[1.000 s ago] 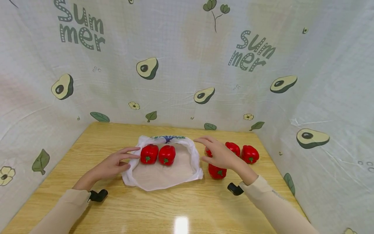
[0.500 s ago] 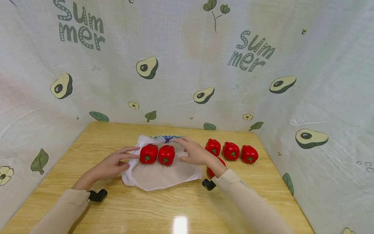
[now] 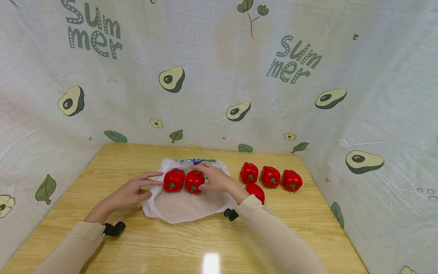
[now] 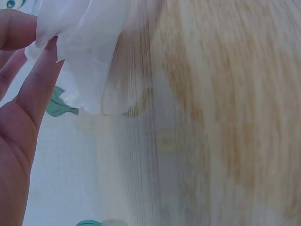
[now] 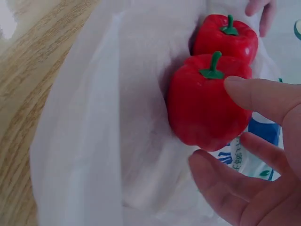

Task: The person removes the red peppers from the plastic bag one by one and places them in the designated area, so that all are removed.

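A white plastic bag (image 3: 186, 211) lies with its mouth spread on the table. Two red bell peppers sit side by side in it, the left pepper (image 3: 173, 180) and the right pepper (image 5: 207, 110), green stems toward the near side. My right hand (image 3: 216, 180) reaches in, its thumb on the right pepper's side and its fingers curved round the far side. At the bag's left rim is my left hand (image 3: 131, 193), its fairly straight fingers touching the plastic. In the left wrist view, white film hides those fingertips (image 4: 41, 77).
Right of the bag, several more red bell peppers lie on the wooden table (image 3: 164, 247): a back row with a middle pepper (image 3: 270, 177), plus a nearer pepper (image 3: 254, 192) partly hidden by my right forearm. A patterned cloth (image 3: 205, 76) hangs behind and at both sides.
My right hand has moved left from above the loose peppers, across the bag's right rim, to the right pepper inside. The left hand has stayed at the rim.
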A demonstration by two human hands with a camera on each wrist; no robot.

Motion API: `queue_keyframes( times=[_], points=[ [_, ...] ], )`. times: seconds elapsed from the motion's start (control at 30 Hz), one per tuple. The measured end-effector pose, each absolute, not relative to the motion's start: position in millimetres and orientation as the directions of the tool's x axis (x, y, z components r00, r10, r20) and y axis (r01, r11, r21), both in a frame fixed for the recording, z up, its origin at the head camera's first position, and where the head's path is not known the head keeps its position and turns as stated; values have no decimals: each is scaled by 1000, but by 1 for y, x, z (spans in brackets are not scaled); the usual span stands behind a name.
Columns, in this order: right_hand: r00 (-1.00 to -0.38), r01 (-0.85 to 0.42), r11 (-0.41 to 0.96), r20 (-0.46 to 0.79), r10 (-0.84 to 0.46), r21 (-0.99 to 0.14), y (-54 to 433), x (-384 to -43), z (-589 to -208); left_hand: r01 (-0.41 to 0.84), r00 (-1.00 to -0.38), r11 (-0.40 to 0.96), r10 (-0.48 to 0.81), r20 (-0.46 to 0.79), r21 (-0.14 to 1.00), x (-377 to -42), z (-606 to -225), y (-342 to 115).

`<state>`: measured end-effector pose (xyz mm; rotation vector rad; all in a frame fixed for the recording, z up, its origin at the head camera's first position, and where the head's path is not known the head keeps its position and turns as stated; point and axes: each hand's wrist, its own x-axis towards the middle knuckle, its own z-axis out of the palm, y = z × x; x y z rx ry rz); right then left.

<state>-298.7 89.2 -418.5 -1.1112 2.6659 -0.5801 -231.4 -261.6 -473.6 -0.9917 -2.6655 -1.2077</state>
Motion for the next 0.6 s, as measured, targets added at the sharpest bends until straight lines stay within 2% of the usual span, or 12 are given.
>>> queue_keyframes(
  times=[0.2,0.6],
  points=[
    [-729,-607,690,-70,-681,-394,79,-296,-419,568,-797,492,529,292,659,-231,-474,-262],
    [-732,-618,695,-55,-679,-367,72,-297,-430,562,-799,485,528,288,670,-230,-472,-262]
  ],
)
